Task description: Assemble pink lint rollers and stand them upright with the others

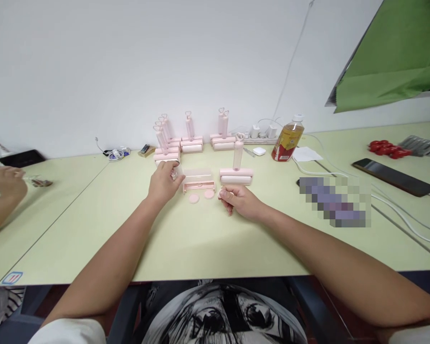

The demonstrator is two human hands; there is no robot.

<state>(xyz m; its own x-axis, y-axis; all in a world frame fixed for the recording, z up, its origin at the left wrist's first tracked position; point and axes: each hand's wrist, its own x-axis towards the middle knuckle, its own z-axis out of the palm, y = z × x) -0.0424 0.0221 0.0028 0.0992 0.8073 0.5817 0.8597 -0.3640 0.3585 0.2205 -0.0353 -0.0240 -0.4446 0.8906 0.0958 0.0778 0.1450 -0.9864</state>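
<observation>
My left hand (164,182) is curled at the front of a pink lint roller (167,156). Something whitish shows beside its fingers, too small to make out. Pinched fingers close my right hand (241,201) around a small pale thing, mostly hidden. Between my hands lies an open pink lint roller case (199,185) with a clear cover (198,175) behind it. Two pink round discs, a left disc (194,198) and a right disc (209,194), lie flat in front of the case. Just beyond my right hand, another lint roller (236,176) stands with its handle upright.
Several more lint rollers (192,144) line the wall. To the right are a drink bottle (287,138), a power strip (260,141), white cables, a phone (394,177) and red items (389,148). Another person's hand (9,184) is at the far left.
</observation>
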